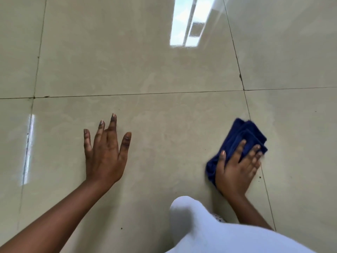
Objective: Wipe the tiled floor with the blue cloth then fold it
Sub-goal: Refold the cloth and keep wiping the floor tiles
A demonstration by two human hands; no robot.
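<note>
Blue cloth [242,143], one, under right hand [237,172]; left hand [104,157] flat on tiled floor [145,70].

The floor [145,70] is glossy beige-cream tile with a faint, cloudy marble pattern in a lighter tone. Thin dark grout lines [138,94] cut it into big squares, with small dark brown spots along them. A white and pale blue reflection [184,24] lies at the upper middle of the frame, and a narrow white streak [29,148] of shine at the left. Some tiny dark specks [259,177] sit on the tile at the lower right. The cloth [246,134], at the right, is deep navy blue, plain, with darker folds. The garment [200,230] at the bottom is white, with a small dotted patch [219,218] at its edge.
</note>
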